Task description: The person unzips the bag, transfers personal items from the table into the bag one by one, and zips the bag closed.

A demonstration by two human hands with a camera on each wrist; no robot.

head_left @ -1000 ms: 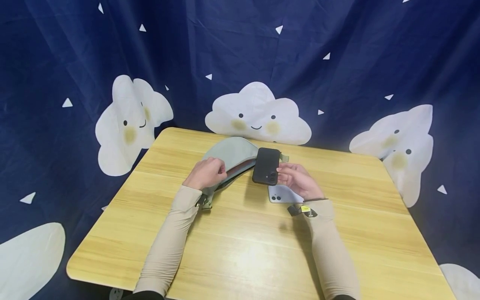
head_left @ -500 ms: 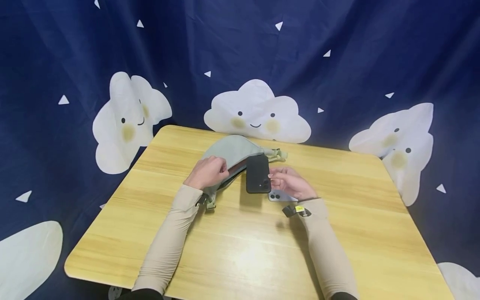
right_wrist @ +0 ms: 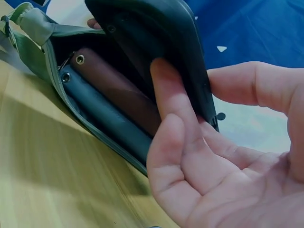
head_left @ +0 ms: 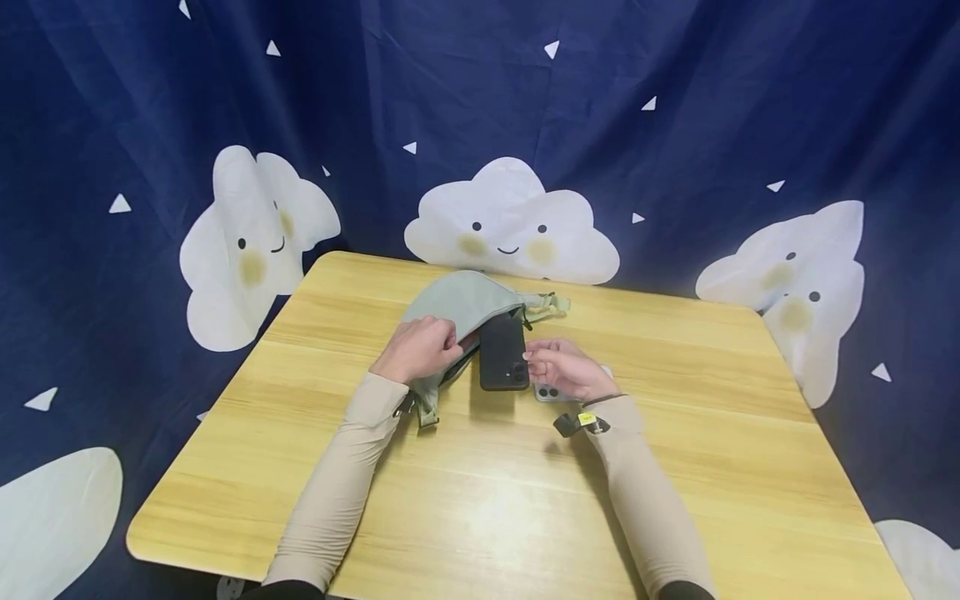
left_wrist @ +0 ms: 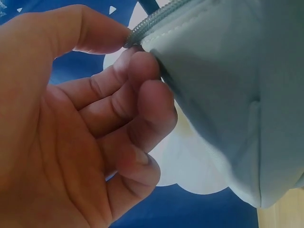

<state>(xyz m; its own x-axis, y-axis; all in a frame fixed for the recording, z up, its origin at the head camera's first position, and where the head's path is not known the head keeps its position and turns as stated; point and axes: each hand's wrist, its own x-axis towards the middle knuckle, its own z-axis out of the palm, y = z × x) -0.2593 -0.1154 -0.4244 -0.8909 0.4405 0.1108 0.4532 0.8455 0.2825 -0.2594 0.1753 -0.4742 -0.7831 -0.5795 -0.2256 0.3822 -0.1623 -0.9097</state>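
Blue cloud-print curtain (head_left: 480, 100) behind, wood-look table (head_left: 247, 475) in front, grey-green bag (head_left: 457, 302) lying toward the table's far side with its mouth gaping toward the person. Bag looks light and soft, likely to sag or fold if let go, so the zipped rim seems the right place to take hold. Left hand (head_left: 415, 348) does just that: thumb and forefinger pinch the rim's corner, remaining fingers curled loosely beside the fabric. Right hand (head_left: 568, 372) holds the black phone (head_left: 501, 354) by one long side, thumb against the edge, fingertips on the glossy face turned from the head camera; the gap between them is narrow, about the phone's thickness. Phone is off the table, camera side up, far end overlapping the bag mouth; cannot tell whether that end is inside. It probably handles as stiff, slim and moderately heavy, glass likely slippery and breakable if dropped. The one-sided hold looks fine for steering but could let the phone twist; gripping both long edges near the camera end would be steadier. Pale phone (head_left: 545, 393) lies on the table, partly hidden by the right hand, presumably just as rigid and slick. Inside the bag, a brown item (right_wrist: 111, 85) and a blue item (right_wrist: 102, 109) sit side by side, leathery-looking, each with a small metal eyelet (right_wrist: 80, 60).
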